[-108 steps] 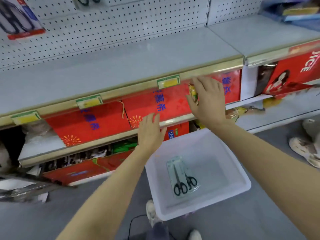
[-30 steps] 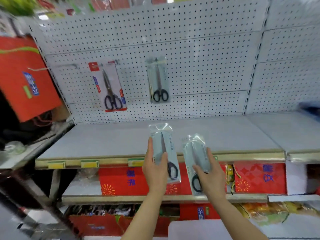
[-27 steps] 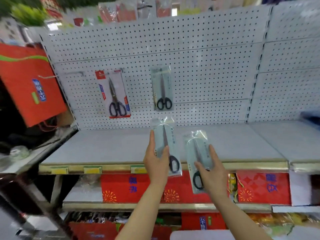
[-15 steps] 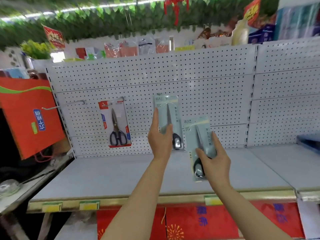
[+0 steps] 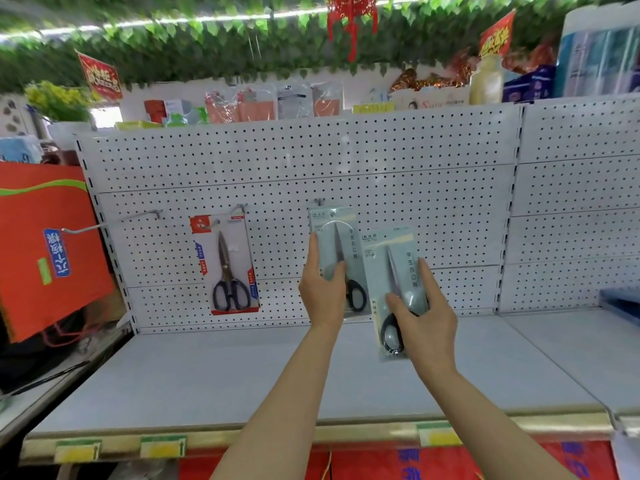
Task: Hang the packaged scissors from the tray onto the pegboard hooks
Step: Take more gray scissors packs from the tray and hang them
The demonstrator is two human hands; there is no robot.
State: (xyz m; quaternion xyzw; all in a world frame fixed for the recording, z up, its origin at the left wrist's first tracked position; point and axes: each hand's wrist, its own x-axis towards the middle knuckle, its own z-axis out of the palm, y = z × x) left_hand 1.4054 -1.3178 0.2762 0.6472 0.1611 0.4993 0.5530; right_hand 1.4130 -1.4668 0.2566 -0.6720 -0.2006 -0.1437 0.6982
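Far left: orange bag (image 5: 45, 244) hanging beside the shelving, blue label on its face. Bare long hook (image 5: 110, 221) jutting from the white pegboard (image 5: 398, 161) just right of it, nothing on it. Next over, red-carded scissors (image 5: 229, 265) hung on a peg, black handles down, flat against the board. Centre: left hand (image 5: 322, 292) clamped on a pale blue scissors pack (image 5: 334, 244), thumb across the front, pack upright with its top edge right at a hook (image 5: 318, 202); cannot tell whether the hang-hole is over the peg. Black handle loops showing below the thumb. Immediately right, slightly lower and nearer: right hand (image 5: 422, 320) closed around a second pale blue pack (image 5: 393, 271), gripped at the lower half, tilted a little, left edge overlapping the first pack's right edge. Grey shelf (image 5: 242, 375) below both forearms, yellow price tags (image 5: 162, 448) along its front lip. Tray out of view.
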